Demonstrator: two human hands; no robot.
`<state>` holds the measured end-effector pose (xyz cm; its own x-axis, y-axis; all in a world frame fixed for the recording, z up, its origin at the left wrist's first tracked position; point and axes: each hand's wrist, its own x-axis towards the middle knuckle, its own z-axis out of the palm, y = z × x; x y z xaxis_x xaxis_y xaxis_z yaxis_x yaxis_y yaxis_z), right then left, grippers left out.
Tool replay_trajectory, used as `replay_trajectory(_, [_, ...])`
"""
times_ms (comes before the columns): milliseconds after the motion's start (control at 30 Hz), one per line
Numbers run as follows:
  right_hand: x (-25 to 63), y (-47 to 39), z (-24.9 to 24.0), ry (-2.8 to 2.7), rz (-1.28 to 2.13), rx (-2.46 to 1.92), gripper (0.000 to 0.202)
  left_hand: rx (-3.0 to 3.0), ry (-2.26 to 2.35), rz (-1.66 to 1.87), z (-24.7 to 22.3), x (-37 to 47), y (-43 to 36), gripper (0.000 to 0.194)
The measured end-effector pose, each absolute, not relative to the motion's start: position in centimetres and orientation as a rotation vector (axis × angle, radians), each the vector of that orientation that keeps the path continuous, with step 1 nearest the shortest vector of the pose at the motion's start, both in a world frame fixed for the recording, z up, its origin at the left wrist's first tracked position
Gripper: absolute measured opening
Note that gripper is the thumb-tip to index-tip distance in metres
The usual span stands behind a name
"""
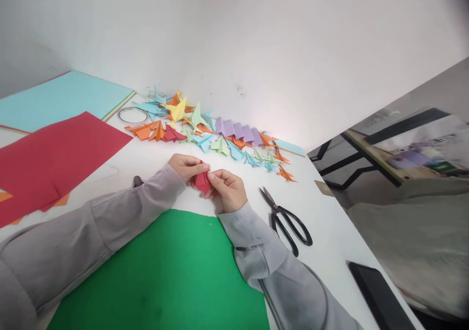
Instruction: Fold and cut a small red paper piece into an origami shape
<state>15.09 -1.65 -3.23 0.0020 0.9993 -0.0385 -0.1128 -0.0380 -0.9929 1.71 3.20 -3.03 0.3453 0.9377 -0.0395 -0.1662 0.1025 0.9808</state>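
A small folded piece of red paper (pixel 202 180) is held up between both hands, above the white table just beyond the green sheet (pixel 172 266). My left hand (pixel 186 167) pinches its upper left edge. On its right side, the thumb and fingers of my right hand (pixel 227 188) close on the same piece. Part of the paper is hidden behind the fingertips. Many folded paper figures in orange, blue, green and yellow (pixel 178 110) lie in a band beyond the hands.
Black-handled scissors (pixel 284 217) lie right of my right hand. A dark phone-like device (pixel 379 296) rests near the table's right edge. Large red (pixel 69 149) and light blue sheets (pixel 69 100) are at the left, beside a tape roll (pixel 132 115). A wall stands behind.
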Motion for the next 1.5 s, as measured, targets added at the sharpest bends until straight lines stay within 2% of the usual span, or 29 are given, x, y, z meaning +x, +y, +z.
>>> replay_trajectory(367, [15.4,-1.8,-3.7,-1.132,1.276,-1.125,0.028,1.261,0.827,1.013,-3.6,1.6,3.4,0.025])
replay_trajectory(767, [15.1,-1.7,-3.9,-1.105,1.241,-1.136,0.033,1.290,0.830,1.014,-3.5,1.6,3.6,0.023])
replay_trajectory(1067, [15.1,-1.9,-3.6,-1.127,1.232,-1.136,0.029,1.297,0.809,1.011,-3.4,1.5,3.5,0.021])
replay_trajectory(1500, [15.2,-1.8,-3.2,-1.164,1.223,-1.169,0.034,1.131,0.755,0.989,-4.0,1.7,3.9,0.028])
